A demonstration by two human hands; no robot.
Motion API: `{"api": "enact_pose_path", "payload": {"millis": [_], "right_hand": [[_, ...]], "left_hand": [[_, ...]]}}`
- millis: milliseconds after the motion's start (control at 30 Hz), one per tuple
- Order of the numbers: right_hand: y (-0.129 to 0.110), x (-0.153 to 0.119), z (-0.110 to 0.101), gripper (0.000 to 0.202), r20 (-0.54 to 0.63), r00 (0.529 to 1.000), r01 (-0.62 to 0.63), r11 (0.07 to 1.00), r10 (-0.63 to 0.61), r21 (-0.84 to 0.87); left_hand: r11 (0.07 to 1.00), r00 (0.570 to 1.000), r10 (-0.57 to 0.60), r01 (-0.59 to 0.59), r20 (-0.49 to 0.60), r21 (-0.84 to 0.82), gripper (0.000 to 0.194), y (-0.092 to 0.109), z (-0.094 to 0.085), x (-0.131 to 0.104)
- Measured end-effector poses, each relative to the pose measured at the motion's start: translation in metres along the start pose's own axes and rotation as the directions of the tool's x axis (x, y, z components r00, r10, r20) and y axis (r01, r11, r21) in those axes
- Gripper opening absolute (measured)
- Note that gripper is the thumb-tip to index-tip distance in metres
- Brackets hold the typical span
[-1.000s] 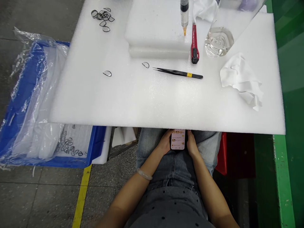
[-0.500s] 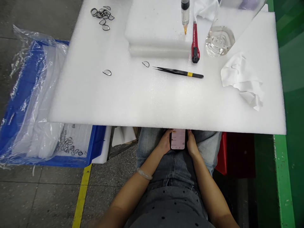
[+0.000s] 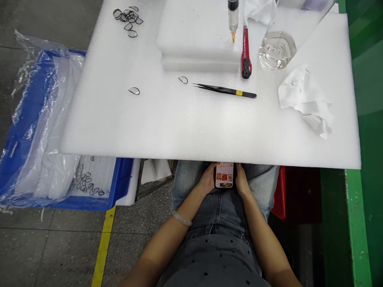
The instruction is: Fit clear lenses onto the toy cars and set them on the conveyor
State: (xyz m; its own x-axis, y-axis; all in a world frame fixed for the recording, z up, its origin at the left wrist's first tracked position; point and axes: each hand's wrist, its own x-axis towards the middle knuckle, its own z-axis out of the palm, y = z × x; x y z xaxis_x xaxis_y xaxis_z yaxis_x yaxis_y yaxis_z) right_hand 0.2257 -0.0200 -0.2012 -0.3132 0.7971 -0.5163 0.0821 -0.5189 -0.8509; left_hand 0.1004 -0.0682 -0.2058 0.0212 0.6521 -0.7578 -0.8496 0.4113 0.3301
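Observation:
A phone (image 3: 224, 175) with a lit screen rests low in my lap, its upper part hidden under the edge of the white foam board (image 3: 167, 127). My left hand (image 3: 208, 178) grips its left side, and my right hand (image 3: 241, 180) holds its right side; the fingertips of both are partly covered by the board. On the board above lie black tweezers (image 3: 223, 90) with a yellow band. One thin dark ring (image 3: 183, 80) is just left of their tips, and another ring (image 3: 134, 91) lies farther left.
A pile of rings (image 3: 128, 16), a syringe (image 3: 233, 18), a red cutter (image 3: 245, 54), a clear container of liquid (image 3: 277, 50) and crumpled white cloth (image 3: 305, 99) are on the board. At left stands a blue bin (image 3: 121, 179) holding plastic and more rings.
The phone screen shows different content, now with several coloured pictures. Both hands keep their hold, and the view has shifted very slightly.

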Motion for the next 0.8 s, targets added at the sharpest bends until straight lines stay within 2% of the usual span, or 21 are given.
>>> {"api": "enact_pose_path", "payload": {"millis": [267, 567, 800], "right_hand": [[0.0015, 0.0006, -0.0008, 0.061, -0.010, 1.000, 0.004, 1.000, -0.004, 0.005], [0.0022, -0.0001, 0.0005, 0.062, 0.019, 1.000, 0.013, 0.998, -0.014, 0.066], [0.0061, 0.0005, -0.0003, 0.060, 0.036, 0.999, 0.009, 0.994, -0.013, 0.106]], "left_hand": [[1.000, 1.000, 0.019, -0.019, -0.015, 0.000, 0.038, 0.0020, 0.0021, -0.0033], [0.997, 0.998, 0.068, -0.068, 0.015, 0.022, 0.055, -0.0003, -0.0018, -0.0032], [0.993, 0.996, 0.084, -0.086, 0.036, 0.083, 0.048, -0.0002, -0.0021, -0.0050]]}}
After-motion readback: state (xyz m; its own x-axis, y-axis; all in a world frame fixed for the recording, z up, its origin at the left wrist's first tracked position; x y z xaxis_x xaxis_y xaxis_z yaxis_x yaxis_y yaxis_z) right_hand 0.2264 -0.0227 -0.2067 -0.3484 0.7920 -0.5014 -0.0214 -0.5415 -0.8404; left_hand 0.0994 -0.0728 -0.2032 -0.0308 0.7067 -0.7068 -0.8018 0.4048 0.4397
